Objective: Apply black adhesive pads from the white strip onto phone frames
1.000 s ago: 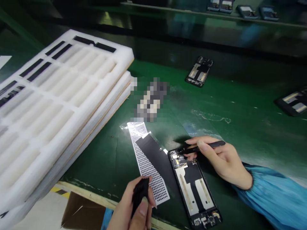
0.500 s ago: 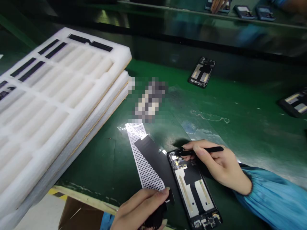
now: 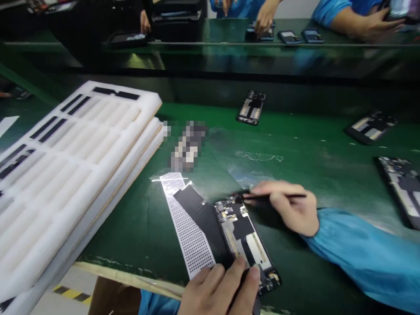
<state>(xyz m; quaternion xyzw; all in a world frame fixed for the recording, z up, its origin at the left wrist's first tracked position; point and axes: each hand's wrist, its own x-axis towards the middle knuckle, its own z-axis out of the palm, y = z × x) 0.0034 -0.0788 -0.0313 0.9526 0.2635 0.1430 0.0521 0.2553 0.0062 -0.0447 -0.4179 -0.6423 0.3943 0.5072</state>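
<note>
An opened phone lies at a slant on the green bench, its circuit parts and pale metal plate facing up. My right hand pinches black tweezers, their tips at the phone's upper right corner. Over the phone's lower left end bends my left hand, fingertips at the frame. A black part shows between and below its fingers, mostly hidden. Left of the phone, a black sheet overlaps a white strip with dark dots.
White foam trays with slots and several black strips are stacked at left. More opened phones lie at the back and right. A pixelated item lies behind the strip. Other people's hands work across the bench.
My left hand has moved right, onto the phone's lower end. The tweezer tips have shifted from the board to the phone's upper right corner. The view has tilted up, showing co-workers' hands.
</note>
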